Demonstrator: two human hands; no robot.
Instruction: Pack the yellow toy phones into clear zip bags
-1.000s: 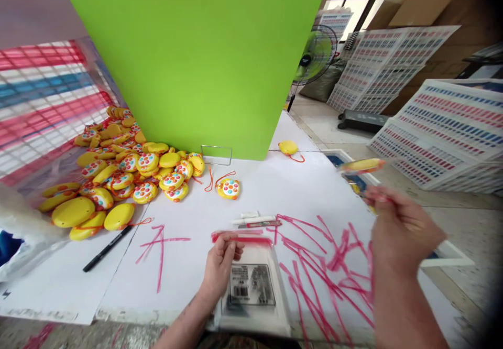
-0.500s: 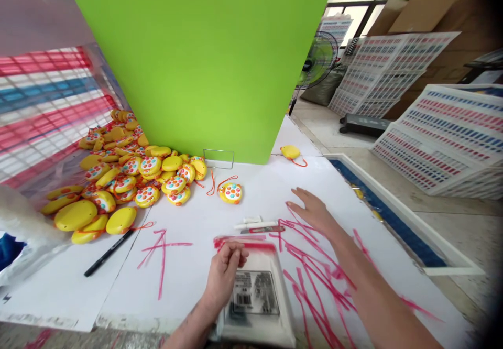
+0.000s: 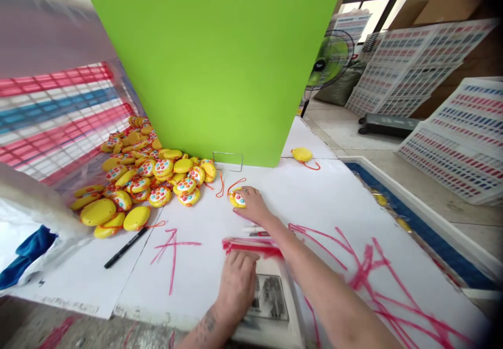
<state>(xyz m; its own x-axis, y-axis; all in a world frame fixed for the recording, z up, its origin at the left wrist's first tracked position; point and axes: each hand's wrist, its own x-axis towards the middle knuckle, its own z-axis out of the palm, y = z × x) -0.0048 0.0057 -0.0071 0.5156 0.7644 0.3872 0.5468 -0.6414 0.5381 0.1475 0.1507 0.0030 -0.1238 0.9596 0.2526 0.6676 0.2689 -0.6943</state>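
Observation:
My right hand [image 3: 252, 205] reaches across the white table [image 3: 330, 202] and closes over a single yellow toy [image 3: 236, 198] with coloured buttons and a red cord, lying apart from the pile. My left hand [image 3: 237, 284] rests near the table's front edge on a stack of clear zip bags [image 3: 271, 299] with red seal strips and a printed label, fingers pressing the top bag. A large pile of the same yellow toys [image 3: 149, 181] lies to the left.
A tall green board [image 3: 220, 66] stands behind the pile. A black marker [image 3: 126, 247] lies at the left, pens beside my right wrist. One yellow toy [image 3: 302, 154] lies far right. A blue-lined tray [image 3: 416, 218] sits off the right edge. Red marker scribbles cover the table.
My right hand swung from the right side, where it let go of a yellow toy, leftward across the table onto the single toy. The left hand stayed on the bags.

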